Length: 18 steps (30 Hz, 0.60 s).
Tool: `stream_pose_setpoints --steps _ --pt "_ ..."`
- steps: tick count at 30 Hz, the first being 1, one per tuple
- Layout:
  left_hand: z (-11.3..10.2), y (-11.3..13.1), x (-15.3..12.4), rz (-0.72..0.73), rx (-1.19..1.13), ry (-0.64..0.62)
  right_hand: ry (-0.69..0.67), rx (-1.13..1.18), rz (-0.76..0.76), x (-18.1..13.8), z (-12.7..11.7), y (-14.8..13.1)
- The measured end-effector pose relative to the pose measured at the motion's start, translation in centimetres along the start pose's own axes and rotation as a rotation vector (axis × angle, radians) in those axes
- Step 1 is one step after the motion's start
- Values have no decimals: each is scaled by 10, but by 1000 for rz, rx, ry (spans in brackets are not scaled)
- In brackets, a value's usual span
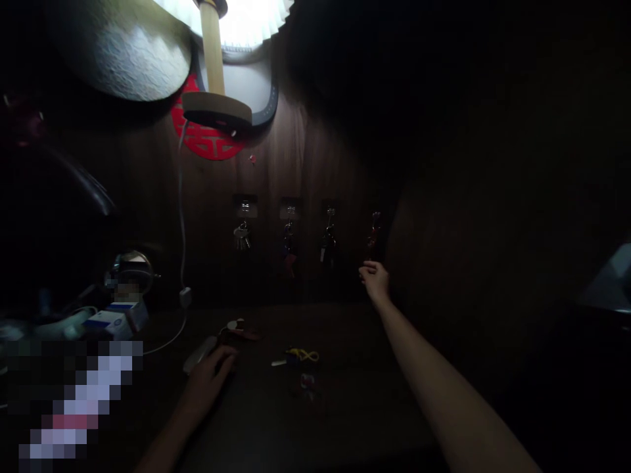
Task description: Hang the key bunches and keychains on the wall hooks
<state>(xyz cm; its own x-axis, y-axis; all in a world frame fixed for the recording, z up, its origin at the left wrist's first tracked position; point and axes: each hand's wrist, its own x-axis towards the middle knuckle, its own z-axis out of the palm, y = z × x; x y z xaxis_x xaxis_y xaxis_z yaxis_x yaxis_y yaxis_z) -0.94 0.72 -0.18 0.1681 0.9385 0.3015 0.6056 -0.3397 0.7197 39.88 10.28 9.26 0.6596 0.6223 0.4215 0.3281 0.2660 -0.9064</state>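
Observation:
My right hand (pixel 374 281) is raised at the dark wood wall, its fingers closed just below a red keychain (pixel 374 235) hanging from a hook. Nothing shows in those fingers. My left hand (pixel 211 380) rests low on the dark tabletop (pixel 345 407), beside a pale oblong object (pixel 200 355) and close to a brown leather key fob (pixel 241 332). Its grip is too dim to read. Between my hands lies a key with a yellow cord (pixel 298 357), and a small dim trinket (pixel 306 384) sits nearer me.
Several key bunches (pixel 241 236) hang from adhesive hooks along the wall. Above stands a lamp with a pleated white shade (pixel 236 20), before a red paper ornament (pixel 202 135). A white cable (pixel 182 230) runs down to the table. Boxes (pixel 116 322) and a blurred object (pixel 73 401) occupy the left.

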Motion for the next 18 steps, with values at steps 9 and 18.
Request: stream_pose_setpoints --steps 9,18 --pt "-1 5 -5 4 -10 6 -364 47 69 -84 17 4" --pt "-1 6 -6 22 -9 -2 -690 -54 -48 -154 33 3"
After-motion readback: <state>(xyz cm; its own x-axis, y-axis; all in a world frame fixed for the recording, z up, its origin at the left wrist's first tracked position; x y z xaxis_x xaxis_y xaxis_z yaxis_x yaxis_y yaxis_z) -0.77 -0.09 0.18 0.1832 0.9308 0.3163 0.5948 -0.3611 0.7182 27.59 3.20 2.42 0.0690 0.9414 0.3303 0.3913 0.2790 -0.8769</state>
